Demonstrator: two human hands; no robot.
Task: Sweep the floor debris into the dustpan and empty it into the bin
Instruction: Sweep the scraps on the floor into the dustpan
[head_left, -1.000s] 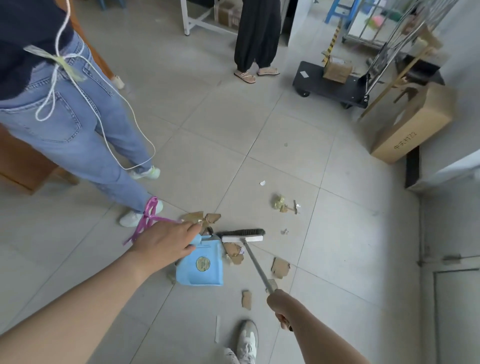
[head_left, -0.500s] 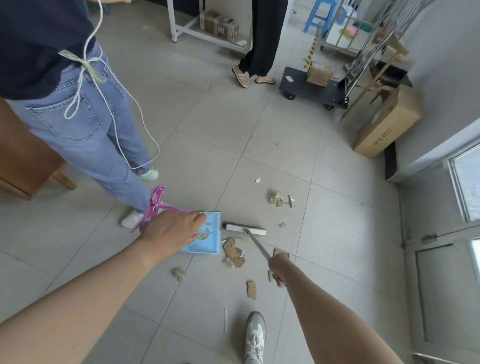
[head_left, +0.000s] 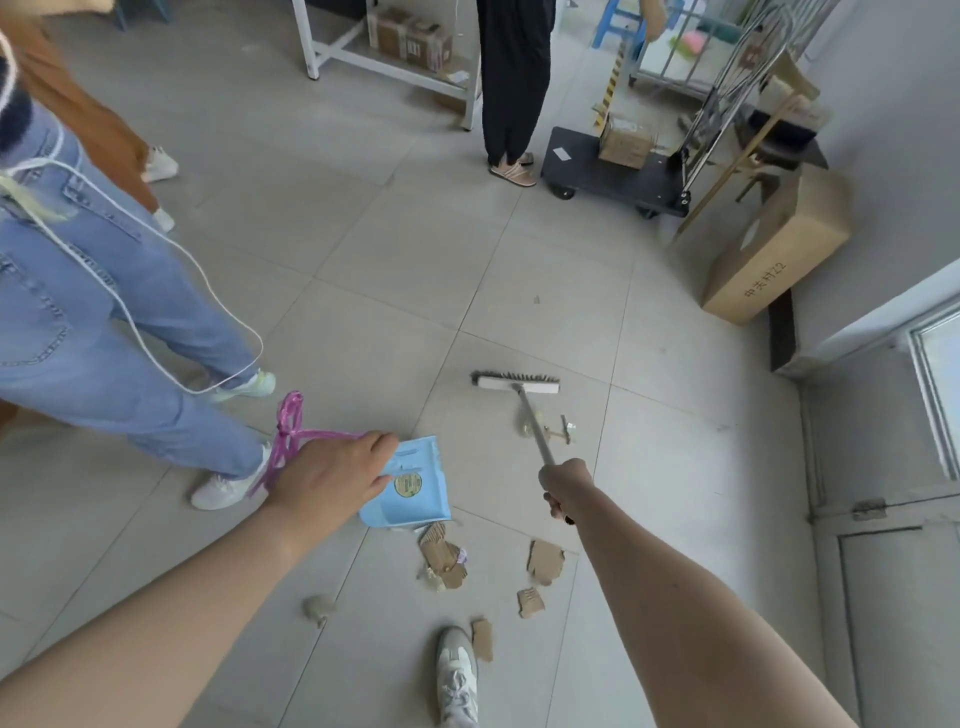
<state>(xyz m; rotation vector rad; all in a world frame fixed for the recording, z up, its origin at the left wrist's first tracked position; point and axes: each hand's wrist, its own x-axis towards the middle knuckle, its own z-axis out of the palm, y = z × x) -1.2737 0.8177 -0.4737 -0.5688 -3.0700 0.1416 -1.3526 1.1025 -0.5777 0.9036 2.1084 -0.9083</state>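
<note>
- The broom (head_left: 517, 383) has swung out past the far scraps (head_left: 550, 428), away from the dustpan (head_left: 410, 486).
- Left hand (head_left: 332, 475) holds the dustpan; right hand (head_left: 566, 486) grips the broom.
- Cardboard (head_left: 441, 553) lies on the floor (head_left: 363, 291) just beside the dustpan.

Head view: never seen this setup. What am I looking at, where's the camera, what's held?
No machine here: the two grips are a person's bare hands. The single picture comes from a wide-angle camera on that person's head, looking down, so both forearms reach in from below. The left hand holds a blue dustpan by its handle, a pink cord trailing from that grip. The right hand holds the handle of a long brush, its head out on the tiled floor. Cardboard scraps lie by the dustpan's wide edge; smaller bits lie beside the brush handle. A person in jeans stands close by.
</note>
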